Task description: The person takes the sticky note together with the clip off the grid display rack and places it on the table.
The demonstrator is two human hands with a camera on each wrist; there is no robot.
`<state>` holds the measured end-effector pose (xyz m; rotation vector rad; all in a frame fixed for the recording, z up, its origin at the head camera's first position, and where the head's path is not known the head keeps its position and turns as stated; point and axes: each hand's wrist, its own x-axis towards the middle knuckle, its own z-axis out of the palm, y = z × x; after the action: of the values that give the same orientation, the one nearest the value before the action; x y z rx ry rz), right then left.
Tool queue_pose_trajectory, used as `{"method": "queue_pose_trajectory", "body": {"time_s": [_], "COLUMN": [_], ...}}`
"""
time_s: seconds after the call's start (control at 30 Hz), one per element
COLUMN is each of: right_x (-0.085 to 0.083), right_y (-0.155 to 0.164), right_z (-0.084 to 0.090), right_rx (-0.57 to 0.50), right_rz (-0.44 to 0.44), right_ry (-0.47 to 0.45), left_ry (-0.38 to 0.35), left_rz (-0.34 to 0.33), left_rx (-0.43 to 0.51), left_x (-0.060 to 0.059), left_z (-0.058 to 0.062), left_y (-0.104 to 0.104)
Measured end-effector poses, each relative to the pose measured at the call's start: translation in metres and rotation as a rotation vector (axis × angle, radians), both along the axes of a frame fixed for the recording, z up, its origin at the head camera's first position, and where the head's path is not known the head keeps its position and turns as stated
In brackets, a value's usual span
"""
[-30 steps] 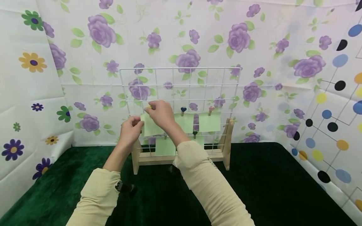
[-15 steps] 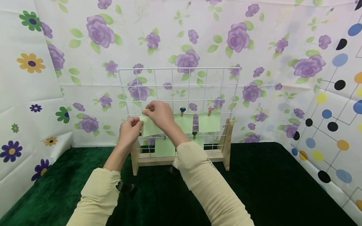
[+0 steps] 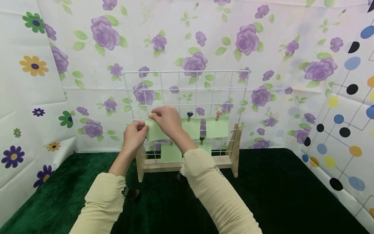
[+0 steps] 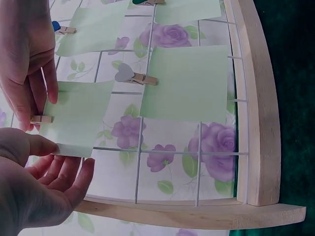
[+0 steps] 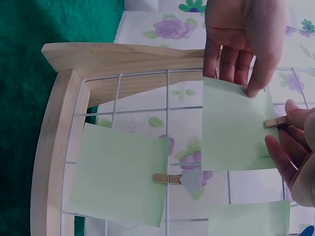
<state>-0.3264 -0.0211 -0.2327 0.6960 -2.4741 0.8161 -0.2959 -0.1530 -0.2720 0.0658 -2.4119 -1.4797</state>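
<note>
On the wire grid (image 3: 187, 94):
Left hand (image 3: 133, 136): pinches green note (image 3: 155, 131) edge.
Right hand (image 3: 168, 119): pinches wooden clip (image 4: 42, 119) on note.

Pale yellow ribbed sleeves (image 3: 210, 182) cover both forearms.

Green velvety table cover (image 3: 277, 188); wooden-framed wire grid stand (image 3: 187, 165) upright on it, seemingly near back wall.
</note>
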Motion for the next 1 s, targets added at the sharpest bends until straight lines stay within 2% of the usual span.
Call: {"method": "queue_pose_trajectory", "body": {"time_s": [0.3,0.57,0.83,1.0], "right_x": [-0.0018,-0.0048,-0.0076,-0.0067], "right_y": [-0.001,-0.001,0.0018,0.0012], "right_z": [-0.0038,-0.0058,-0.0064,-0.0064], "right_rx": [-0.012,0.072,0.03,0.031], "right_rz": [0.04,0.02,0.014,0.031], "right_ry": [0.032,0.119,0.171,0.248], "left_ry": [-0.004,-0.004,-0.001,-0.001], "left_rz": [-0.021,-0.023,-0.048,-0.046], "left_rx": [0.007,0.004,-0.012,-0.019], "left_x": [0.0011,-0.0001,-0.0016,-0.0022], "left_z": [-0.0023,-0.0035,-0.0008,-0.0011], "left_y": [-0.0032,-0.0038,-0.0029,-0.0038]}}
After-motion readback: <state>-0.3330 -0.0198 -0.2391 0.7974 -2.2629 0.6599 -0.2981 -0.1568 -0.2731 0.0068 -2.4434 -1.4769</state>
